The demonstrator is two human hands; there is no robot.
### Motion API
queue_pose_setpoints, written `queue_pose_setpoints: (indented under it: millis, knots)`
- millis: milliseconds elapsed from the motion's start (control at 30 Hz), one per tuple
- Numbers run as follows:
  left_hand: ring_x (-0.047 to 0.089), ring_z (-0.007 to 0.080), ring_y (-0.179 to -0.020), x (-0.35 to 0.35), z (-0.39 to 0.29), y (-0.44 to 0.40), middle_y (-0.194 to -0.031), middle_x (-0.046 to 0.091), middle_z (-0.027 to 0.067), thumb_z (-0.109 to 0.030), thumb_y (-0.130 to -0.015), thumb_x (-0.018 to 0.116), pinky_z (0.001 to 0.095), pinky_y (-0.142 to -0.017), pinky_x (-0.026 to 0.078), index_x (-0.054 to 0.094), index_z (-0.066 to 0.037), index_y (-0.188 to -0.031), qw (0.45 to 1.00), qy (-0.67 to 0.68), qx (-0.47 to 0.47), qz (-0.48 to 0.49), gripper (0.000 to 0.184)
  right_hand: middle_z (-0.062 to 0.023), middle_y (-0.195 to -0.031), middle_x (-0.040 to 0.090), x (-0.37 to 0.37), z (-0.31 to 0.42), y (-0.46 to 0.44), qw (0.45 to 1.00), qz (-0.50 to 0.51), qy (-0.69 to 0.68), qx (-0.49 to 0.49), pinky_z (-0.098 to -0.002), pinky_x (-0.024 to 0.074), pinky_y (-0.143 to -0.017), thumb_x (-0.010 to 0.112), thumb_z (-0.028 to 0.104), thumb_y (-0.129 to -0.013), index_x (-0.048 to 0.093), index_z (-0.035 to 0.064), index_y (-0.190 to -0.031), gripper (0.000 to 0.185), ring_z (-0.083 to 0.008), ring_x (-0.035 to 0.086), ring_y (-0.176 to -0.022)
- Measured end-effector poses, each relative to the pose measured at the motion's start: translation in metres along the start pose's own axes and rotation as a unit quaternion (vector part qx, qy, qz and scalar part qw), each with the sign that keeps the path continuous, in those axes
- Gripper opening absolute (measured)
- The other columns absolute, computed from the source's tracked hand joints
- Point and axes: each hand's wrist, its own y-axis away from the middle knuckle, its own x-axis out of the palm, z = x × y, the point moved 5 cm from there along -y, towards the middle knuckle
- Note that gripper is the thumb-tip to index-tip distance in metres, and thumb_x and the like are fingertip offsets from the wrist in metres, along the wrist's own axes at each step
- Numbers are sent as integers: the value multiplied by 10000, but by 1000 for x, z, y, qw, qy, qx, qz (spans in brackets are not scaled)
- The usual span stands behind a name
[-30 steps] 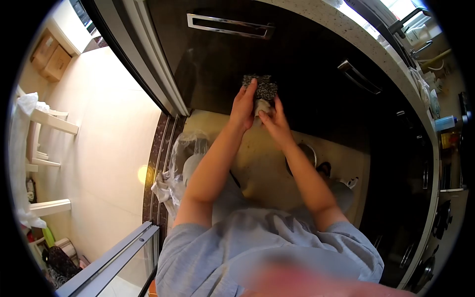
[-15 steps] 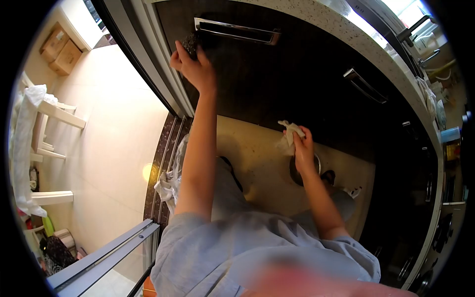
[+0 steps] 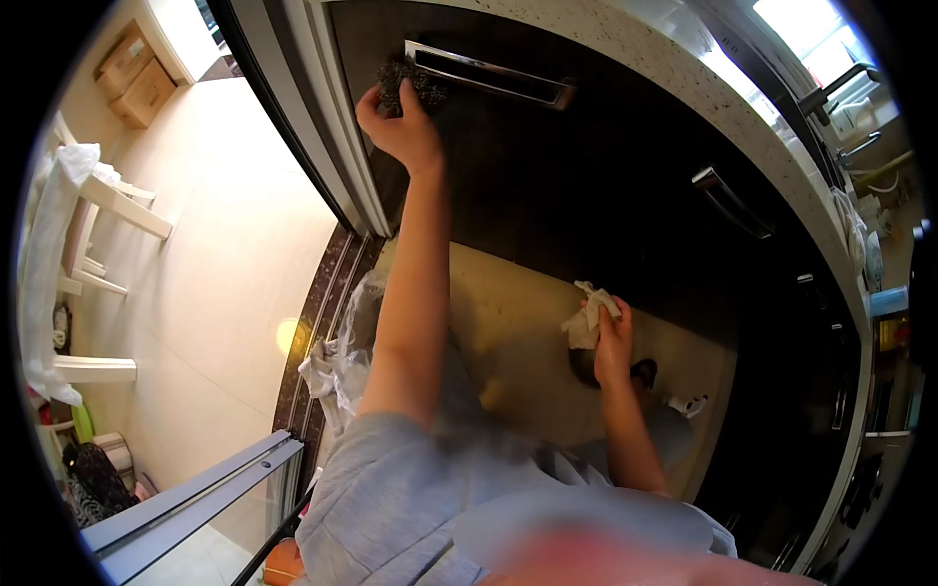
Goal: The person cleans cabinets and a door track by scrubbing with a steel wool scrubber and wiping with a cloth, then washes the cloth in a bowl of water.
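At the upper left of the dark cabinet front (image 3: 547,186), my left hand (image 3: 403,127) presses a dark, mesh-like scouring pad (image 3: 415,88) against the surface. The pad is beside the left end of a long chrome handle (image 3: 489,73). Lower and to the right, my right hand (image 3: 615,342) grips a crumpled whitish cloth (image 3: 589,317) between thumb and fingers, in front of the cabinet's lower part. A dark round bowl (image 3: 583,367) on the floor is partly hidden behind that hand.
Clear plastic bags (image 3: 337,376) lie by the door track left of my body. A metal door frame (image 3: 195,508) crosses the lower left. A speckled countertop (image 3: 674,73) curves above the cabinet. White chairs (image 3: 127,207) and cardboard boxes (image 3: 142,93) stand farther left.
Since the first frame my hands have separated: the left moved up and left with the pad, the right moved down and right with the cloth. Lately the left shifted slightly right, nearer the handle.
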Motion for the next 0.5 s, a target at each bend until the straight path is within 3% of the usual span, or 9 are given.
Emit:
queue_pose_setpoints:
  millis: [133,233,333,400,467,500]
  knots:
    - [520,250,-852,11,-15,41,-913,512,132,-76,-740,674,314,-738,427,528,14,-911,997,-21,32,73,243,-148,-1100,541,4,-10,0,999,0,-36,31,-308,413,-879,432,107,-919,355,5,-1191,300,-205,524,-1036]
    - [523,254,-838,16,-46,75,-919,518,130,-71,-741,669,291,-724,428,547,-2,-901,980,48,64,182,213,-148,-1094,543,22,-2,2,999,29,-20,18,-303,410,-882,425,102,-920,367,6,-1178,281,-201,525,-1029]
    - [527,227,-841,2,-33,54,-915,523,114,-71,-743,669,279,-698,433,556,-13,-914,989,5,92,118,213,-143,-1088,545,28,8,3,999,37,-37,14,-297,412,-877,421,96,-921,377,5,-1169,268,-195,528,-1018]
    - [514,175,-828,-16,-13,33,-936,509,82,-108,-781,643,282,-707,433,569,-23,-956,995,9,-102,9,209,-139,-1083,547,25,16,7,998,29,-49,3,-294,414,-872,417,94,-922,380,7,-1168,263,-193,529,-1010]
    - [515,187,-822,-14,-14,14,-907,518,83,-123,-796,630,284,-724,425,574,-24,-951,982,160,-96,-39,192,-137,-1080,548,18,18,10,998,26,-55,-4,-292,416,-867,413,93,-923,381,9,-1168,261,-192,529,-1006]
    - [514,199,-826,-8,-24,14,-905,520,91,-109,-788,628,292,-726,425,575,-24,-941,992,118,-36,-27,183,-136,-1079,548,14,19,12,998,27,-56,-7,-292,417,-866,411,92,-923,381,10,-1169,261,-192,529,-1004]
